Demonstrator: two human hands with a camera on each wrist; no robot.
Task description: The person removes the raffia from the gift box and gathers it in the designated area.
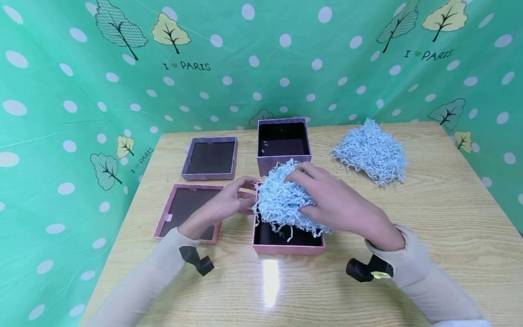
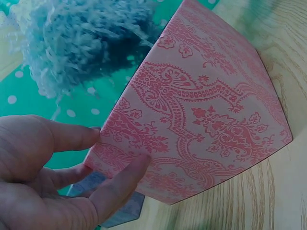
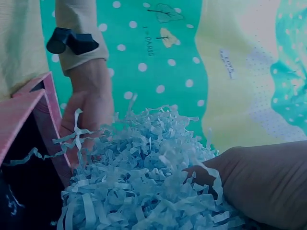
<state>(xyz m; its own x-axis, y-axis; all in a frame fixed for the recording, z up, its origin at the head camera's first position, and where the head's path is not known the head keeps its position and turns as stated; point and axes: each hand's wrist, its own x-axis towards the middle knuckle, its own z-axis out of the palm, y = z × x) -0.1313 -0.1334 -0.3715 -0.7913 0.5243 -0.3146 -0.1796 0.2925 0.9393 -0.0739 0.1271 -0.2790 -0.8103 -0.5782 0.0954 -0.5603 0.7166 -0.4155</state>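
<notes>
Below the centre of the head view stands an open pink patterned box (image 1: 288, 249), black inside. My right hand (image 1: 337, 200) grips a clump of light blue shredded paper (image 1: 282, 195) over the box's far part, its fingers sunk into the strands. Some strands hang down toward the dark interior. At the box's far left corner, my left hand (image 1: 224, 204) holds the wall. In the left wrist view, a fingertip lies against the patterned outer side (image 2: 192, 120) and another finger meets the rim. The right wrist view shows the clump (image 3: 144, 177) filling my right hand.
A second pile of blue shredded paper (image 1: 373, 152) lies at the back right. Behind the pink box stands an open purple box (image 1: 283, 160) with a dark interior. To the left lie a purple lid (image 1: 209, 176) and a pink lid (image 1: 166, 217), insides up. A green curtain (image 1: 229, 100) hangs behind the table.
</notes>
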